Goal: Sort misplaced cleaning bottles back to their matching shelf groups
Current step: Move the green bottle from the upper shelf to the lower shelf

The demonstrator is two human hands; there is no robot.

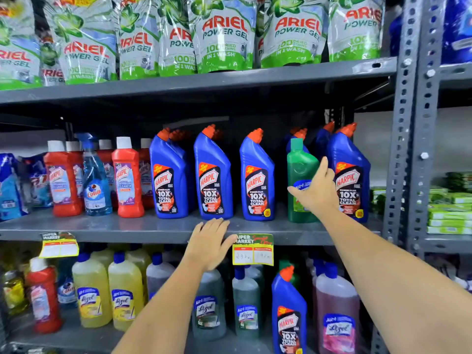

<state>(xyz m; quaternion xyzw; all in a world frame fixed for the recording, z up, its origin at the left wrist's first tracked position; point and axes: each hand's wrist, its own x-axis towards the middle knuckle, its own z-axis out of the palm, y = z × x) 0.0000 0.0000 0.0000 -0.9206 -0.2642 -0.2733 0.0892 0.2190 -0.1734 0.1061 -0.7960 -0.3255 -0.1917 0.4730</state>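
A green bottle (300, 164) with a green cap stands on the middle shelf (127, 229) among blue Harpic bottles (213, 175). My right hand (316, 190) is spread against its front, thumb across the label, fingers reaching past its right side; a closed grip does not show. My left hand (209, 242) lies flat on the front edge of the middle shelf, fingers apart, holding nothing. On the lower shelf a blue Harpic bottle (290, 312) stands among Lizol bottles (246, 302). A blue Colin spray bottle (95, 180) stands among red Harpic bottles (127, 177).
Ariel Power Gel pouches (224, 34) fill the top shelf. Yellow Lizol bottles (125, 295) and a red bottle (43, 297) stand on the lower shelf. A grey perforated upright (411, 139) bounds the shelves on the right. Price tags (252, 250) hang from the middle shelf's edge.
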